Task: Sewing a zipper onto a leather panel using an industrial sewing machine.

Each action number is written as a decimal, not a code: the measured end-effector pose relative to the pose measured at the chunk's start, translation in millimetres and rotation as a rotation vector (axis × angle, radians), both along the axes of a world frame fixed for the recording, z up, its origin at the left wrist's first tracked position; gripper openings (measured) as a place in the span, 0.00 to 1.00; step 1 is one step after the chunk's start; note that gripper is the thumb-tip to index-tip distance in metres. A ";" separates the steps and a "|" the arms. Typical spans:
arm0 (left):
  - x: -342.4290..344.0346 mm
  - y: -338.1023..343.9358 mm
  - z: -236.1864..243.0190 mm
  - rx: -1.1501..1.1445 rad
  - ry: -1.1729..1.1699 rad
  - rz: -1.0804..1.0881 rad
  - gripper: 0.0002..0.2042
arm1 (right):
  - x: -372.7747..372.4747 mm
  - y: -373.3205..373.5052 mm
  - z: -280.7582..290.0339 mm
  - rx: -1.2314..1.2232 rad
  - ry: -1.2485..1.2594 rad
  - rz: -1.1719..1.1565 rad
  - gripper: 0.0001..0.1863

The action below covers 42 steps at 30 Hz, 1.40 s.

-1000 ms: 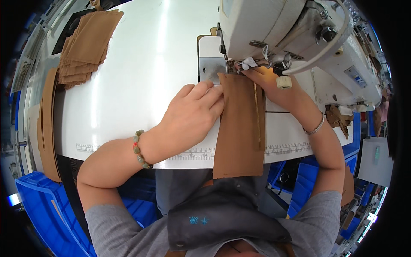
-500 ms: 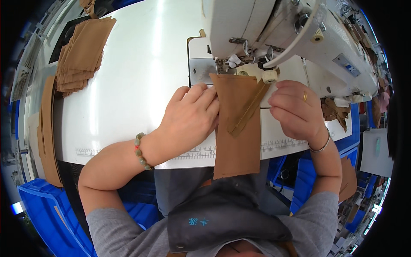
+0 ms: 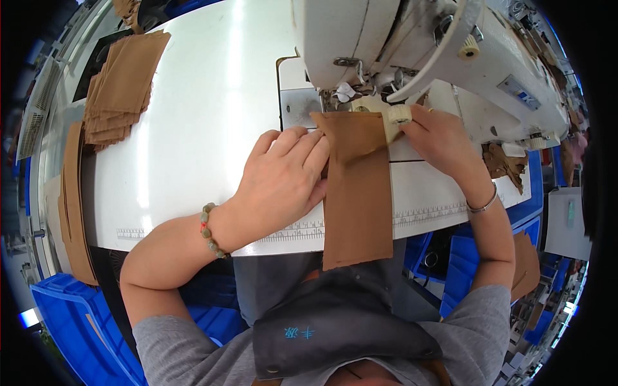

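A long brown fabric piece lies on the white sewing table, its top end under the needle area of the white sewing machine and its lower end hanging over the table's front edge. My left hand, with a bead bracelet at the wrist, presses flat on the fabric's left edge. My right hand holds the fabric's upper right corner beside the presser foot, with a taped fingertip on it.
A stack of cut brown pieces lies at the table's far left. More brown pieces hang at the left side. Blue bins stand under the table on both sides. Brown scraps sit at the right.
The loosely folded fabric has been spread flat under the machine. My right hand moved up from the fabric's right side to its upper corner. My left hand stayed on the left edge.
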State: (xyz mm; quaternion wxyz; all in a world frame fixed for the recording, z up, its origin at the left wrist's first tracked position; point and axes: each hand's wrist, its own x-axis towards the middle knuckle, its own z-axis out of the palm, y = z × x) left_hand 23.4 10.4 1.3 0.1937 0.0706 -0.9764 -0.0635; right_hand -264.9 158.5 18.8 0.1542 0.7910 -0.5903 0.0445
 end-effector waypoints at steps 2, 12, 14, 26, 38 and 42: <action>-0.5 -0.2 0.7 0.039 0.015 -0.007 0.34 | 5.4 1.0 5.4 -0.059 -0.020 0.011 0.10; -4.2 -1.8 1.4 0.085 0.019 -0.041 0.38 | 59.9 -28.5 -7.3 -0.092 -0.058 0.138 0.13; -2.9 -2.7 1.0 0.138 0.021 -0.032 0.37 | 64.8 -32.4 -14.7 -0.068 -0.072 0.148 0.16; -5.9 -3.1 -3.2 0.041 -0.075 0.032 0.32 | 60.1 -33.2 -22.4 -0.201 -0.052 0.174 0.16; -7.7 -5.1 1.8 0.052 -0.119 0.066 0.31 | 52.8 -45.2 -31.8 -0.354 -0.068 0.190 0.03; -8.0 -4.3 2.9 -0.038 -0.139 0.058 0.31 | 55.1 -46.1 -30.0 -0.330 -0.097 0.211 0.03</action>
